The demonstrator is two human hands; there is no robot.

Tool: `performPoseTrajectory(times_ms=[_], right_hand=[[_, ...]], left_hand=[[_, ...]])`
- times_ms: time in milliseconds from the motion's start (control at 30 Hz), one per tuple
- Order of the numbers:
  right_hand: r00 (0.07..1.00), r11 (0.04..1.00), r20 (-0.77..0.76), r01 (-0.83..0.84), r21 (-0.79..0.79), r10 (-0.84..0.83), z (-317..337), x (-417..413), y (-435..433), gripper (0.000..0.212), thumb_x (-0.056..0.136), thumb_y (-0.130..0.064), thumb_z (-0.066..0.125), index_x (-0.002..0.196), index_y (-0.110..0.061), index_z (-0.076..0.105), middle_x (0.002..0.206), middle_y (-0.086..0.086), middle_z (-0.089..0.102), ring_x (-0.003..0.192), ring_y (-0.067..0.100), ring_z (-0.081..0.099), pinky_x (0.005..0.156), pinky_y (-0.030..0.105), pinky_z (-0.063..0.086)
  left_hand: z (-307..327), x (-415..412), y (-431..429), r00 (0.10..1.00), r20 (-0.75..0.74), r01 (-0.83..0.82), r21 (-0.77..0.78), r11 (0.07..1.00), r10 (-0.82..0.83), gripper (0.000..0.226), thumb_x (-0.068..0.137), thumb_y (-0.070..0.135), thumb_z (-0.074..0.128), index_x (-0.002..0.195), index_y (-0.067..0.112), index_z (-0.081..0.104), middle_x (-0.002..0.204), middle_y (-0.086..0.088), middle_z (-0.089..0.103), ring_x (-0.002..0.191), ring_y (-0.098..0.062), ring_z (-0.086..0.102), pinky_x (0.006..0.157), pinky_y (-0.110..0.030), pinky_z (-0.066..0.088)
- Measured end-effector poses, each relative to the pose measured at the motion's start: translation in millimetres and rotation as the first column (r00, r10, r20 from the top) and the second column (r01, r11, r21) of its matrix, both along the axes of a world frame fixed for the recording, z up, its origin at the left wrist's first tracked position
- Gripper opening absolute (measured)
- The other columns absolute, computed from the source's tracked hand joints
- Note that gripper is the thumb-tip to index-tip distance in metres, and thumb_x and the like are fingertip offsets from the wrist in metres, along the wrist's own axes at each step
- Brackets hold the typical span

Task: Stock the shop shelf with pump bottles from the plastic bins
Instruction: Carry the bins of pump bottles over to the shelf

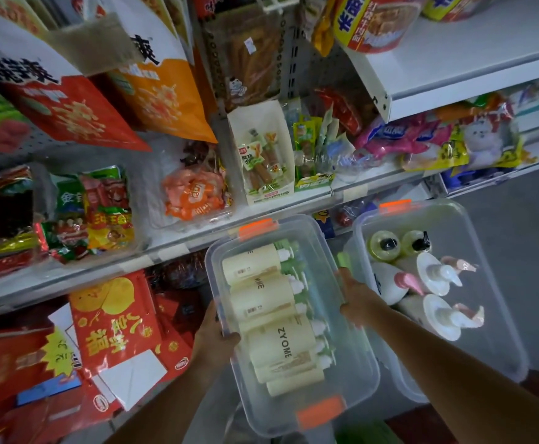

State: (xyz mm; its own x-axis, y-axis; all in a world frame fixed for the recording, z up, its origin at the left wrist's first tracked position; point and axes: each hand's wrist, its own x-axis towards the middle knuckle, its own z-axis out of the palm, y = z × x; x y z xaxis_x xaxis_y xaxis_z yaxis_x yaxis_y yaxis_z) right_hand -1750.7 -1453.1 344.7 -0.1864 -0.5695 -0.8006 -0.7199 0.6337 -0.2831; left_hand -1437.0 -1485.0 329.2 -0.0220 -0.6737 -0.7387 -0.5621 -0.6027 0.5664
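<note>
A clear plastic bin [354,376] with orange latches is held in front of the shelf. Inside it lie several cream ZYOME pump bottles [277,344] on their sides. My left hand [213,334] grips the bin's left rim and my right hand [357,299] grips its right rim. To the right, a second clear bin [499,315] stands on the floor and holds white pump bottles [438,277] with pink nozzles and two yellow-green bottles [399,243] with black caps.
The white shop shelf [172,251] runs across the view, crowded with snack packets. Red and orange bags [114,325] fill the lower level at left. Another shelf [454,75] juts out at upper right. Grey floor [524,225] shows at right.
</note>
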Motion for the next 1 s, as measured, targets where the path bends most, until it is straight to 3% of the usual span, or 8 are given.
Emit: performPoseTrajectory(times_ms=[100,267,367,467,533,667,800,1000], right_hand=[[0.999,1.000,-0.029,-0.016,0.011,0.016,0,3,2,0.080,0.091,-0.003,0.055,0.152,-0.027,0.008,0.097,0.010,0.056,0.058,0.014,0.058,0.045,0.023,0.044],[0.996,1.000,-0.090,-0.010,0.001,0.010,-2,8,10,0.085,0.093,-0.008,0.054,0.156,-0.022,0.000,0.118,0.017,0.064,0.095,0.029,0.066,0.067,0.031,0.047],[0.995,0.999,-0.092,0.044,0.015,-0.042,4,10,13,0.076,0.094,-0.014,0.052,0.155,-0.019,0.007,0.123,0.019,0.061,0.103,0.032,0.065,0.070,0.033,0.047],[0.989,0.996,-0.116,0.092,0.007,-0.091,16,9,18,0.063,0.093,-0.018,0.050,0.150,-0.015,0.021,0.123,0.018,0.061,0.104,0.033,0.065,0.071,0.033,0.048],[0.984,0.994,-0.142,0.105,-0.025,-0.108,30,6,22,0.051,0.093,-0.021,0.049,0.141,-0.013,0.033,0.119,0.016,0.063,0.101,0.032,0.065,0.072,0.034,0.051],[0.973,0.991,-0.220,0.036,-0.132,-0.064,75,-9,30,0.040,0.097,-0.032,0.048,0.133,-0.015,0.046,0.126,0.012,0.062,0.110,0.029,0.062,0.089,0.038,0.053],[0.943,0.963,-0.330,-0.056,-0.263,-0.036,132,-30,39,0.041,0.098,-0.042,0.046,0.132,-0.021,0.051,0.120,0.008,0.065,0.107,0.029,0.064,0.087,0.035,0.052],[0.905,0.919,-0.421,-0.120,-0.376,-0.054,211,-58,54,0.041,0.096,-0.046,0.046,0.126,-0.020,0.055,0.121,0.008,0.064,0.110,0.033,0.062,0.089,0.041,0.052]], left_hand=[[0,1,-1,0.994,0.044,0.098,-0.005,0.995,-0.097,0.095,0.081,-0.002,0.067,0.155,0.032,0.018,0.106,-0.009,0.071,0.091,-0.025,0.070,0.076,-0.041,0.061],[7,0,-7,0.979,0.047,0.201,0.004,0.980,-0.201,0.091,0.084,0.002,0.070,0.154,0.026,0.017,0.124,-0.011,0.064,0.097,-0.028,0.068,0.078,-0.046,0.061],[10,4,-11,0.961,0.075,0.268,0.011,0.963,-0.268,0.082,0.086,0.012,0.073,0.151,0.025,0.026,0.120,-0.011,0.067,0.093,-0.028,0.070,0.072,-0.042,0.062],[18,5,-19,0.957,0.104,0.269,0.048,0.962,-0.273,0.053,0.092,0.020,0.068,0.140,0.023,0.045,0.104,-0.008,0.070,0.074,-0.027,0.071,0.055,-0.034,0.057],[28,6,-26,0.929,0.155,0.333,0.050,0.942,-0.337,0.039,0.095,0.029,0.063,0.131,0.020,0.054,0.098,-0.005,0.070,0.073,-0.027,0.070,0.056,-0.033,0.055],[63,1,-42,0.745,0.361,0.605,-0.012,0.796,-0.561,0.037,0.097,0.045,0.049,0.119,0.019,0.063,0.111,-0.006,0.070,0.101,-0.026,0.065,0.089,-0.038,0.053],[121,-28,-61,0.550,0.545,0.791,-0.095,0.605,-0.633,0.042,0.098,0.050,0.043,0.120,0.018,0.059,0.116,-0.006,0.067,0.107,-0.024,0.064,0.087,-0.035,0.052],[203,-88,-82,0.438,0.672,0.896,-0.268,0.355,-0.597,0.050,0.095,0.055,0.045,0.130,0.022,0.059,0.126,-0.002,0.063,0.114,-0.023,0.061,0.088,-0.034,0.052]])
